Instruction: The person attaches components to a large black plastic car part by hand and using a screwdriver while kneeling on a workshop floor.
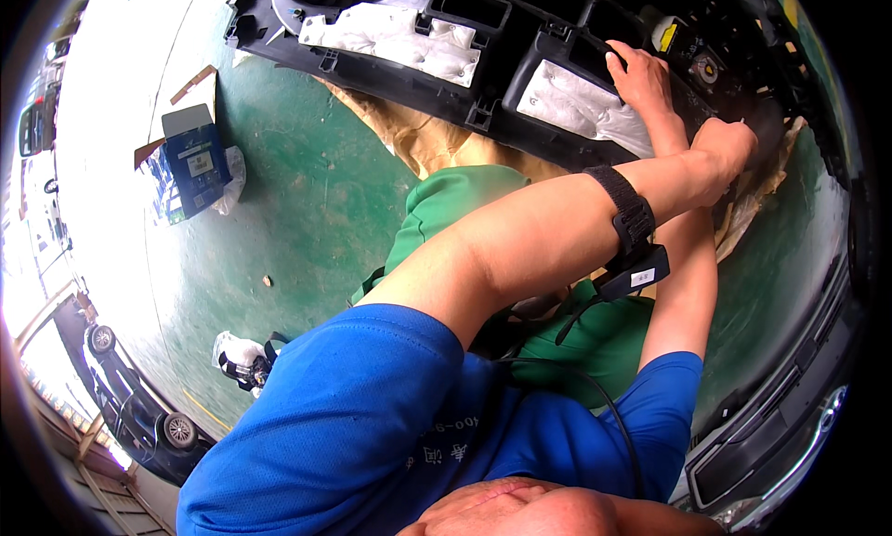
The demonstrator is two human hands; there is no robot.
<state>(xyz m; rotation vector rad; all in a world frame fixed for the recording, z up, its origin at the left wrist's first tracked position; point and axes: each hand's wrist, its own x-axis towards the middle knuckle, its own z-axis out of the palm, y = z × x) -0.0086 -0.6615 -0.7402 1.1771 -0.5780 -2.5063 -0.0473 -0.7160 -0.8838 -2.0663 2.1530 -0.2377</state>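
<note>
A large black plastic dashboard shell [520,62], stripped from a vehicle and lying back-side up, stretches across the far edge of the scene on crumpled brown paper [437,141] spread over a green workshop floor [307,220]. Its long axis runs left to right, and white padding [409,39] fills several of its moulded recesses.

Both of the person's hands meet at its far-right end. The right hand [641,76] lies flat on the shell's upper face, fingers [621,58] curled over a rib beside a white pad and gripping the plastic. The left hand [729,146], reaching across the body from the near left, is bunched just to the right of it and slightly nearer against the shell's edge; whether those fingers clasp anything cannot be told, since they turn away from the camera. The panel thus lies directly under and beyond both sets of fingers, the right hand being further onto it.

A black strap [630,211] circles the left forearm. Well to the left, an opened blue carton [190,160] rests on the floor; a car bumper [790,415] shows near right.
</note>
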